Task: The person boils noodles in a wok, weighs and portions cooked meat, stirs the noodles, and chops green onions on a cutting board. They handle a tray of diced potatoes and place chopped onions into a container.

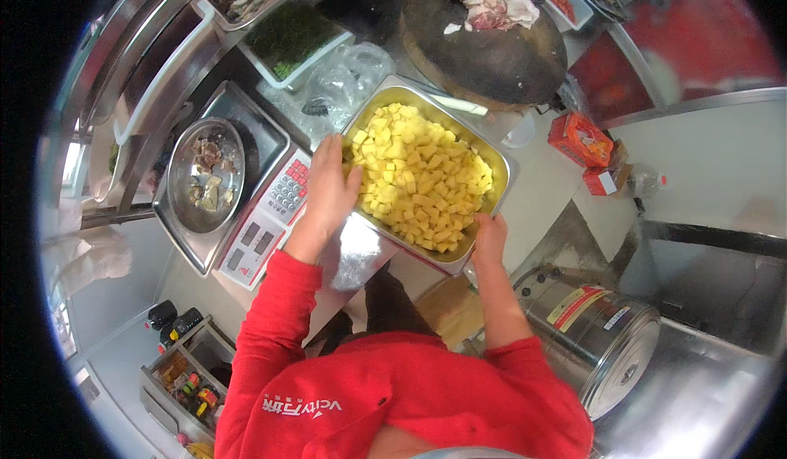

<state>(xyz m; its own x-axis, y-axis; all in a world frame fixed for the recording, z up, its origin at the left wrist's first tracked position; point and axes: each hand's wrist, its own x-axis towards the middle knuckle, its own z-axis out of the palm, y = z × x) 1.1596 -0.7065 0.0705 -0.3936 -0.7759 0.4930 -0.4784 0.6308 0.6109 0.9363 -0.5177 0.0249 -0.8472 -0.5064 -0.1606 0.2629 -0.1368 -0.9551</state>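
Observation:
A rectangular stainless steel pan (497,206) holds a heap of yellow diced pieces, possibly potato (424,173). My left hand (332,179) grips its left side, with the thumb over the rim. On the near right corner, my right hand (490,241) has hold of the rim, its fingers partly hidden. The pan is tilted in the view, in front of my body. To its left stands a digital weighing scale (263,225), bearing a round metal dish (238,170) with some pieces of meat (208,155).
Beyond the pan is a round chopping block (486,59) with raw meat (501,7). Clear plastic bags (353,75) lie beside a tub of greens (295,44). A red box (578,139) sits at right; a large steel drum (590,342) stands near my right elbow. Bottles fill a low rack (184,391).

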